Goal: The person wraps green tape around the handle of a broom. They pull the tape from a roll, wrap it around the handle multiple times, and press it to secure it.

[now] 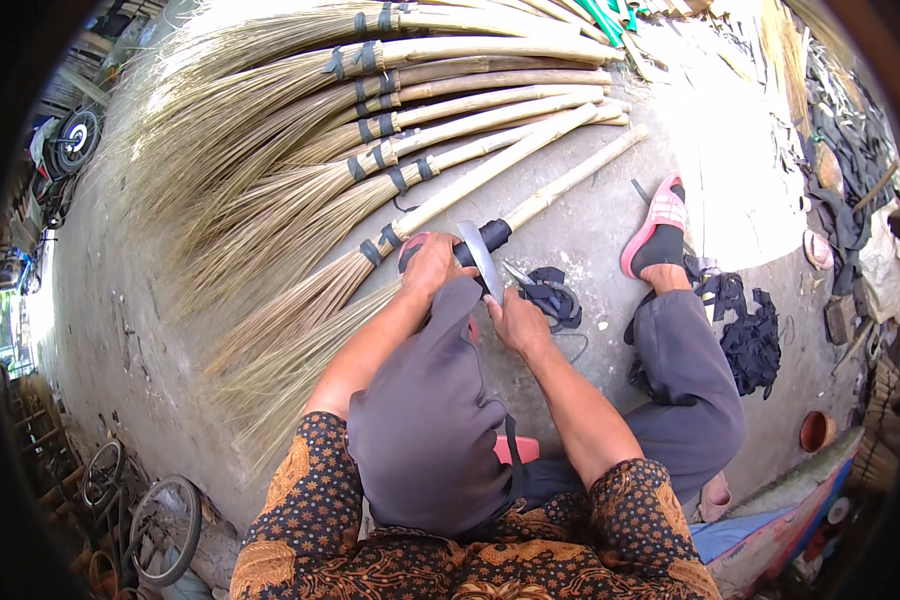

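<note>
Where the broom [570, 182] lies slantwise just beyond the raised knee [425, 410], the left hand [432, 264] grips its dark-bound neck and the right hand [519, 320] holds a curved metal blade [481, 262] across it. Scissors [522, 277] lie close by on the grey floor [160, 390]; more brooms [383, 153] are ranged farther out.

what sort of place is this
Probably a small, informal broom-making workshop: grass brooms with pale handles lie in a row on a bare concrete floor, with a tangled heap of black strips off to the right.
</note>
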A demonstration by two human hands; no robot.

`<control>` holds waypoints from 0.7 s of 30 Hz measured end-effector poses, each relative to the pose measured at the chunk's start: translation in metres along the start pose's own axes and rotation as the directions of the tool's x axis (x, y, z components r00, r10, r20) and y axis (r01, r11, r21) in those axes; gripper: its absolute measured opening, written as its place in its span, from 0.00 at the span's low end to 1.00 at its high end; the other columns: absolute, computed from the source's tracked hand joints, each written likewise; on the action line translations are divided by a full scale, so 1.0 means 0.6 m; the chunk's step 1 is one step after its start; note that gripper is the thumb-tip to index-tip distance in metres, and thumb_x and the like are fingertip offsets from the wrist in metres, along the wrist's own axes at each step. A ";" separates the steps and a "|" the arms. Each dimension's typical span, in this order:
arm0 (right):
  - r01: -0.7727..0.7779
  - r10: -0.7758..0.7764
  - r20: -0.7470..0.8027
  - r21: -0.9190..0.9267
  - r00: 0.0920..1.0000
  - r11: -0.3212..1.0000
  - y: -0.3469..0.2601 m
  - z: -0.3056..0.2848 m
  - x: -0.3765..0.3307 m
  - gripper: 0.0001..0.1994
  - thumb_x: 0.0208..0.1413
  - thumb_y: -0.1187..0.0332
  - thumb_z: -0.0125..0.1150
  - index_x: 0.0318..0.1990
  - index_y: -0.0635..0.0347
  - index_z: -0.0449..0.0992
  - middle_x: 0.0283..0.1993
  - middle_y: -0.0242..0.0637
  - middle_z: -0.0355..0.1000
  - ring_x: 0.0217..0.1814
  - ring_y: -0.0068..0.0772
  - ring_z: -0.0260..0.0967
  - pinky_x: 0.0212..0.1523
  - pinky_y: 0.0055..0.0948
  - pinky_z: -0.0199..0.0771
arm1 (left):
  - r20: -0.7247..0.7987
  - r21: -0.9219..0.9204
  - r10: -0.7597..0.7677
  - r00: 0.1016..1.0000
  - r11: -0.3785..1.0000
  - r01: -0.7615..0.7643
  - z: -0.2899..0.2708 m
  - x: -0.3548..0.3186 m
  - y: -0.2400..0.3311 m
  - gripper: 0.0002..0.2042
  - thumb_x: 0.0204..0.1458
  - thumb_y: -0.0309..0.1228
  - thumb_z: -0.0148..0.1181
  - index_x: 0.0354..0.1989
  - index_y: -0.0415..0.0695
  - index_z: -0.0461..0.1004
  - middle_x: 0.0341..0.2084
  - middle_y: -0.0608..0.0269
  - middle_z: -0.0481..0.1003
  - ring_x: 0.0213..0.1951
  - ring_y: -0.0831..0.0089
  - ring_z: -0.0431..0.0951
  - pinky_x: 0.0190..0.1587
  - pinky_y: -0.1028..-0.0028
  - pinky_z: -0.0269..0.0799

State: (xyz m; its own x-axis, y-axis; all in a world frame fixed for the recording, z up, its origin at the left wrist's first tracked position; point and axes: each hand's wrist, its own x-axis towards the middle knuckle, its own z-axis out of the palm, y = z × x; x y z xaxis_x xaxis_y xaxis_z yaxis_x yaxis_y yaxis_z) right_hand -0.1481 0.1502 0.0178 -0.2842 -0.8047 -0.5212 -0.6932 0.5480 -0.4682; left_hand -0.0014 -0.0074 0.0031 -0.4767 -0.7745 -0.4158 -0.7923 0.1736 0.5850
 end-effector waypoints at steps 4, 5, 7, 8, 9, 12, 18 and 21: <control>0.037 -0.024 -0.081 0.161 0.996 0.986 0.009 0.010 -0.001 0.27 0.75 0.44 0.52 0.47 0.66 0.72 0.37 0.66 0.81 0.44 0.74 0.81 0.46 0.66 0.78 | 0.051 -0.018 -0.024 0.998 1.000 0.024 -0.002 -0.003 0.001 0.34 0.43 0.43 0.84 0.57 0.37 0.81 0.58 0.42 0.79 0.62 0.48 0.80 0.65 0.57 0.75; 0.048 -0.036 -0.096 0.125 0.995 0.991 0.012 0.014 0.000 0.27 0.75 0.44 0.53 0.48 0.66 0.72 0.37 0.66 0.81 0.44 0.74 0.81 0.46 0.66 0.78 | 0.035 -0.019 -0.016 0.999 1.000 0.017 -0.003 -0.003 0.003 0.33 0.43 0.43 0.84 0.56 0.37 0.81 0.57 0.42 0.79 0.62 0.48 0.80 0.65 0.57 0.76; 0.050 -0.042 -0.098 0.086 0.994 0.995 0.024 0.026 -0.003 0.27 0.75 0.44 0.53 0.47 0.66 0.72 0.36 0.65 0.81 0.43 0.74 0.81 0.46 0.66 0.78 | -0.002 -0.025 0.008 1.000 1.000 -0.009 -0.005 -0.007 0.009 0.32 0.44 0.43 0.84 0.55 0.36 0.82 0.57 0.41 0.80 0.62 0.48 0.80 0.64 0.57 0.76; 0.044 -0.036 -0.096 0.084 0.995 0.996 0.032 0.035 -0.008 0.27 0.75 0.44 0.53 0.47 0.66 0.72 0.36 0.65 0.81 0.42 0.74 0.81 0.45 0.67 0.78 | 0.027 -0.029 -0.049 0.998 0.998 0.049 -0.005 -0.012 0.012 0.36 0.45 0.44 0.83 0.61 0.38 0.78 0.59 0.42 0.79 0.64 0.48 0.79 0.65 0.55 0.75; 0.018 -0.009 -0.115 0.072 0.993 0.997 0.042 0.044 -0.012 0.27 0.75 0.44 0.53 0.46 0.65 0.71 0.35 0.64 0.81 0.41 0.74 0.81 0.44 0.67 0.78 | 0.029 0.052 -0.014 0.999 0.999 0.012 -0.007 -0.011 0.017 0.38 0.46 0.45 0.83 0.64 0.38 0.76 0.59 0.43 0.78 0.64 0.48 0.79 0.66 0.55 0.75; -0.038 0.068 -0.255 0.121 0.964 0.992 0.078 0.083 -0.043 0.29 0.70 0.49 0.64 0.63 0.68 0.70 0.52 0.62 0.77 0.57 0.68 0.76 0.57 0.60 0.76 | 0.051 0.246 0.062 0.997 0.967 -0.073 -0.007 -0.010 0.023 0.43 0.49 0.47 0.80 0.72 0.45 0.69 0.63 0.45 0.76 0.65 0.47 0.78 0.67 0.52 0.74; -0.188 0.272 -0.328 0.264 0.905 0.946 0.146 0.066 -0.062 0.34 0.66 0.57 0.67 0.72 0.71 0.65 0.63 0.63 0.67 0.68 0.68 0.68 0.67 0.56 0.71 | 0.066 0.244 0.150 0.986 0.956 -0.162 -0.003 0.004 -0.025 0.32 0.54 0.39 0.75 0.68 0.49 0.72 0.57 0.42 0.79 0.61 0.44 0.80 0.62 0.49 0.75; -0.038 0.234 -0.500 0.371 0.834 0.928 0.155 -0.057 -0.036 0.30 0.67 0.58 0.65 0.68 0.72 0.70 0.64 0.66 0.68 0.65 0.68 0.71 0.67 0.52 0.73 | -0.008 0.352 0.146 0.989 0.926 -0.134 0.001 -0.029 -0.070 0.26 0.57 0.36 0.72 0.64 0.49 0.74 0.55 0.44 0.80 0.59 0.44 0.80 0.58 0.47 0.77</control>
State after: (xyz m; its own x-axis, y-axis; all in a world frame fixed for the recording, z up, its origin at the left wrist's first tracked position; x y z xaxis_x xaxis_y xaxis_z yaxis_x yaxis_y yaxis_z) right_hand -0.2289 0.2108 0.0101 -0.7305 -0.6567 -0.1873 -0.3869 0.6240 -0.6790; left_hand 0.0402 -0.0010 -0.0145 -0.5843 -0.7458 -0.3199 -0.8041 0.4788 0.3525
